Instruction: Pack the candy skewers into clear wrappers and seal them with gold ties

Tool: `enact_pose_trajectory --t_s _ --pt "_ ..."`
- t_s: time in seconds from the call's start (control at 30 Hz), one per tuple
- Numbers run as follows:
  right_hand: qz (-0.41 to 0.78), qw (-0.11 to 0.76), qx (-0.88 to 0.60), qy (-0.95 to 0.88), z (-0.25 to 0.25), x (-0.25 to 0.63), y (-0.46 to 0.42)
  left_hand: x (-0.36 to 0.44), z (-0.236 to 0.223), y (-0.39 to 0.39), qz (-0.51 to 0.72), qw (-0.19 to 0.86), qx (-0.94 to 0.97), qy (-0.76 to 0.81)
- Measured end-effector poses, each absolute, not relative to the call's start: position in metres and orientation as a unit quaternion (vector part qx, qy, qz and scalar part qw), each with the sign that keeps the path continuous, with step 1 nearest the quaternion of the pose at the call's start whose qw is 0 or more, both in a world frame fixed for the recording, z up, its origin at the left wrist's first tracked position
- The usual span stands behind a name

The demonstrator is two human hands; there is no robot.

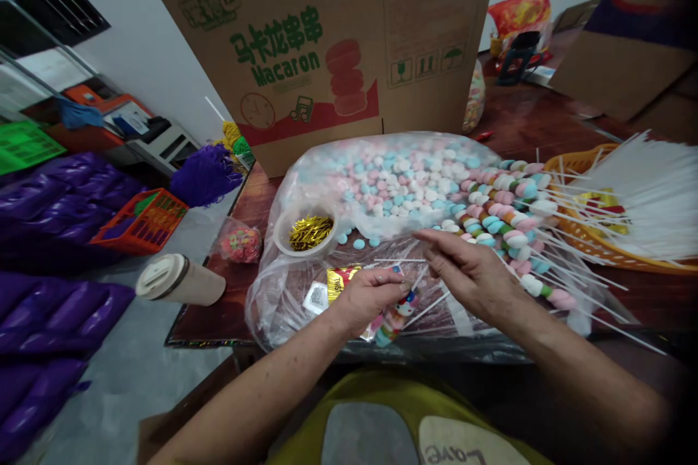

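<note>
Left hand (371, 298) pinching the top of a clear printed plastic sleeve around a pastel candy skewer (388, 325), near edge of dark-red wooden counter (232, 316).
Right hand (477, 276) just beside it at 2 o'clock, fingers extended, thumb close in, narrow gap; can't tell if it's gripping anything. Clock positions from the sleeved skewer: pink, white and blue candy pieces (400, 185) at 12; round translucent bowl (281, 241) of gold metallic ties (310, 232) between 10 and 11; unsleeved skewers (494, 218) between 1 and 2; orange plastic basket (589, 240) of white sticks (659, 189) at 2.
</note>
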State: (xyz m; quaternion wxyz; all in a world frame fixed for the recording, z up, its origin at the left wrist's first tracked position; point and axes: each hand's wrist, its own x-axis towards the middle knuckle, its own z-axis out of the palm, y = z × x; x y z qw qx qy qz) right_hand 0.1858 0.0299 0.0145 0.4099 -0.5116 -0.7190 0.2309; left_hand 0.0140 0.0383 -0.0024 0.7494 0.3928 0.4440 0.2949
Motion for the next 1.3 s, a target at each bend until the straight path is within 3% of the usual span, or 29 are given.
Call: enact_pose_trajectory --t_s 0.23,0.4,0.5,0.6,0.77,0.9,1.07,1.13,1.2,1.3 --pt "0.204 0.377 -0.484 -0.763 -0.002 0.169 0.024 0.028 -0.014 0.031 0.375 0.763 0.315 0.421" --pt "0.333 0.465 -0.520 -0.634 -0.019 0.174 0.019 0.028 -0.014 0.035 0.415 0.757 0.267 0.428" --pt "0.466 0.441 -0.464 -0.610 -0.033 0.165 0.013 0.028 -0.010 0.037 0.437 0.722 0.328 0.424" --pt "0.520 0.428 -0.463 -0.576 -0.041 0.154 0.008 0.025 -0.009 0.038 0.442 0.708 0.346 0.427" --pt "0.518 0.402 -0.473 -0.588 -0.033 0.152 0.006 0.003 -0.015 0.038 0.254 0.749 0.464 0.399" --pt "0.366 0.406 -0.500 -0.671 -0.027 0.152 0.004 -0.011 -0.010 0.039 0.178 0.716 0.565 0.370" --pt "0.539 0.379 -0.494 -0.568 -0.030 0.144 0.000 -0.017 0.005 0.045 0.079 0.593 0.745 0.295" --pt "0.449 0.403 -0.528 -0.598 -0.028 0.143 0.001 -0.017 0.004 0.045 0.064 0.549 0.766 0.329" --pt "0.228 0.431 -0.543 -0.684 -0.022 0.147 0.004 -0.018 -0.004 0.043 0.086 0.571 0.716 0.393" --pt "-0.018 0.327 -0.408 -0.852 -0.012 0.154 0.008 -0.021 -0.019 0.038 0.149 0.685 0.576 0.421"
